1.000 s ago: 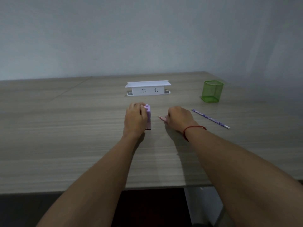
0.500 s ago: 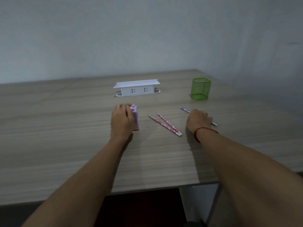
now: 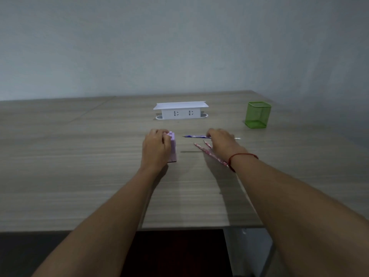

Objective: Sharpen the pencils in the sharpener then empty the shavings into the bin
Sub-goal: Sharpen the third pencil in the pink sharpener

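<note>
Your right hand now holds the purple pencil raised, no longer lying flat, tip toward the sharpener. Your left hand grips that sharpener.

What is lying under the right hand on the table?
Two pink pencils lie on the table under the right hand; their tips show, but the wrist covers part of them. The hand itself holds a blue pencil, hiding its middle.

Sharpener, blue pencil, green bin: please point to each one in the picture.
sharpener [image 3: 173, 148], head view, its right side.
blue pencil [image 3: 194, 136], head view, shaft near the tip.
green bin [image 3: 257, 116], head view, front wall.
</note>
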A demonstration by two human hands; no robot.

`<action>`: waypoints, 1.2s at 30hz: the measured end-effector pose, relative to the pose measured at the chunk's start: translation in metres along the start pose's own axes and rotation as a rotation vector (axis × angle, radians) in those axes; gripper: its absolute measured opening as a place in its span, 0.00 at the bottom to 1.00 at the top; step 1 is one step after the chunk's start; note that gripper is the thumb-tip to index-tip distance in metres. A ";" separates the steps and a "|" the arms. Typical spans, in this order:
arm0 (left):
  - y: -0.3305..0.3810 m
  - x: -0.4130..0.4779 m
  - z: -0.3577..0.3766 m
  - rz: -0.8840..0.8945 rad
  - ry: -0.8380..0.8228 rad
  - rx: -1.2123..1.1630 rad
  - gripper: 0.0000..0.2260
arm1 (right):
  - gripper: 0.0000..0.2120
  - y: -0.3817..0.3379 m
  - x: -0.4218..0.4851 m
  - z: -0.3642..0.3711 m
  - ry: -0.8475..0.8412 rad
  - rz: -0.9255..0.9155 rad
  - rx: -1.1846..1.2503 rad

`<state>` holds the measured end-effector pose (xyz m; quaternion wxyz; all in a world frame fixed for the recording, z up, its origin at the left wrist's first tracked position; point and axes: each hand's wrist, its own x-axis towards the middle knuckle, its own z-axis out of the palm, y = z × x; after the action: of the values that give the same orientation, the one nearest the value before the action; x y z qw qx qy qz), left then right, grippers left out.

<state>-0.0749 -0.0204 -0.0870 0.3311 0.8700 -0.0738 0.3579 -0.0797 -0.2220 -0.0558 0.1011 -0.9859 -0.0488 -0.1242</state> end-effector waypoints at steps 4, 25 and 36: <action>-0.008 -0.001 -0.009 -0.017 0.015 0.008 0.19 | 0.13 -0.017 -0.004 0.003 0.015 -0.107 0.071; -0.010 -0.004 -0.013 -0.055 -0.008 0.012 0.19 | 0.16 -0.041 -0.001 0.006 0.008 -0.167 -0.006; -0.005 -0.001 -0.015 -0.015 -0.009 0.112 0.17 | 0.12 -0.052 0.002 0.003 0.002 -0.238 0.046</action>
<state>-0.0824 -0.0072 -0.0823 0.2841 0.8892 -0.0486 0.3553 -0.0837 -0.1709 -0.0488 0.1083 -0.9704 -0.1683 -0.1353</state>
